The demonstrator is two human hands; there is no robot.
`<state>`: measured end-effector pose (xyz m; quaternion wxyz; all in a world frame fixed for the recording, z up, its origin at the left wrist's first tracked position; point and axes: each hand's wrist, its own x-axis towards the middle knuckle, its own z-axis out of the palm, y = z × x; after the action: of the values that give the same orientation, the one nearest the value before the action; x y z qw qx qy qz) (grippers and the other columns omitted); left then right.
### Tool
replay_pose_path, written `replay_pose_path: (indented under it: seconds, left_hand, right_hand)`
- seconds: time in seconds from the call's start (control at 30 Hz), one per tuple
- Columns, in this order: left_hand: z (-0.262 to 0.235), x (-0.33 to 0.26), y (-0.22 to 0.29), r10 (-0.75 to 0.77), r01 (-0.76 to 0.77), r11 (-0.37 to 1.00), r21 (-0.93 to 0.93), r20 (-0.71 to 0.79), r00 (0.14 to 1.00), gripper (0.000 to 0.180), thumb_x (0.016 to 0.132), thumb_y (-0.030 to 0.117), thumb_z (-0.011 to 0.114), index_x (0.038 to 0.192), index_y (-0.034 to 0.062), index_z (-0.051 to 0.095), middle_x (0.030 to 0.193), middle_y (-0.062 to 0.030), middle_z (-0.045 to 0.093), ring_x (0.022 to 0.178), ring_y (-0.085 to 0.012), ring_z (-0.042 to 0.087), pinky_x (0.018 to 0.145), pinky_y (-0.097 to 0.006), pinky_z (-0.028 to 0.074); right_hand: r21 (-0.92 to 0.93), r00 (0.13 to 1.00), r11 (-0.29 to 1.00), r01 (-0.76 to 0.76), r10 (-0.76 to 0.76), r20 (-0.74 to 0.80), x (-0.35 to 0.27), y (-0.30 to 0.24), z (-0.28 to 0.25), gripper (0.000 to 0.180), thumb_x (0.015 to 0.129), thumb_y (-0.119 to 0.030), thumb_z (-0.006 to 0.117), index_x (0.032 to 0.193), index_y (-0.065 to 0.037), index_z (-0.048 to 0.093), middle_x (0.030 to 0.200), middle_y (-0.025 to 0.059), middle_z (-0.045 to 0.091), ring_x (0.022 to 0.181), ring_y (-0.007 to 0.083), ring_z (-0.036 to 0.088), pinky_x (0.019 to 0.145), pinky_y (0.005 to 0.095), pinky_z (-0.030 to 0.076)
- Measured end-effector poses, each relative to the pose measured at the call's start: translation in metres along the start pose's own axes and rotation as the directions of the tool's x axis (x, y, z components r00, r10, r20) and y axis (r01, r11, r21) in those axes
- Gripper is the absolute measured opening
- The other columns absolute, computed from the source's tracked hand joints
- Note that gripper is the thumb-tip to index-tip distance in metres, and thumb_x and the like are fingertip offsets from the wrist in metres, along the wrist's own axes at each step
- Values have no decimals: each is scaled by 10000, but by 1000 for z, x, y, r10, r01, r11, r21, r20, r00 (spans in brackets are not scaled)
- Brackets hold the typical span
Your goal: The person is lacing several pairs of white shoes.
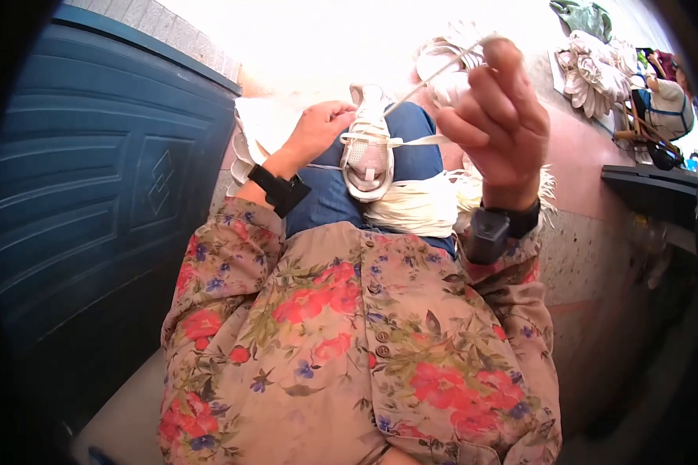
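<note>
A white sneaker (367,155) rests across my lap on blue jeans, its toe pointing toward me. My left hand (324,130) grips the sneaker's left side, with some of its fingertips hidden at the shoe's edge. Raised to the right, my right hand (498,108) pinches a white shoelace (440,72) that runs taut up from the shoe. Another lace end (419,142) stretches from the shoe toward the same hand. A bundle of cream laces (415,208) lies on my lap, just right of the toe.
A blue panelled door (77,170) stands close on the left. White shoes (442,66) lie on the floor ahead. At the far right are a heap of pale shoes (589,74), a seated person (667,105) and a dark low ledge (651,194).
</note>
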<state>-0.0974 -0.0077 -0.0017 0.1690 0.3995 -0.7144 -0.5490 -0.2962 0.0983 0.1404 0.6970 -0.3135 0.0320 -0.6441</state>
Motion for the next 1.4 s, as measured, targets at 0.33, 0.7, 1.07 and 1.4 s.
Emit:
replay_pose_path:
  seconds: [0.33,0.7,1.07,1.4]
  left_hand:
    - [12,8,39,93,55,969,-242,560,823,187,851,156,540,944,14,618,932,-51,616,885,-142,546,799,-269,426]
    - [-63,7,28,-85,16,606,-795,-44,995,233,913,164,439,1055,-16,479,636,-30,500,564,-105,464,517,-214,409]
    - [-33,-25,-16,-338,344,934,95,-66,939,251,835,235,530,887,8,622,709,-11,549,556,-61,475,454,-197,396]
    - [10,-49,-53,-22,61,937,343,-117,993,230,813,162,517,901,-33,602,704,-131,612,675,-170,588,639,-295,455]
  right_hand:
    - [-697,883,706,126,-400,-246,9,4,-39,182,874,-162,439,807,-31,546,952,103,548,912,183,493,798,326,369]
    - [-836,843,122,-535,10,-538,-93,71,-117,190,817,-117,540,971,-20,596,777,128,616,698,211,596,684,313,467]
    - [-709,885,-532,-463,-238,-400,-100,125,-133,137,760,-129,486,689,-48,570,757,120,551,783,295,523,665,431,404]
    - [-566,987,-824,-22,72,-143,-81,135,-129,63,684,-134,520,697,-92,565,704,43,519,737,187,488,683,337,334]
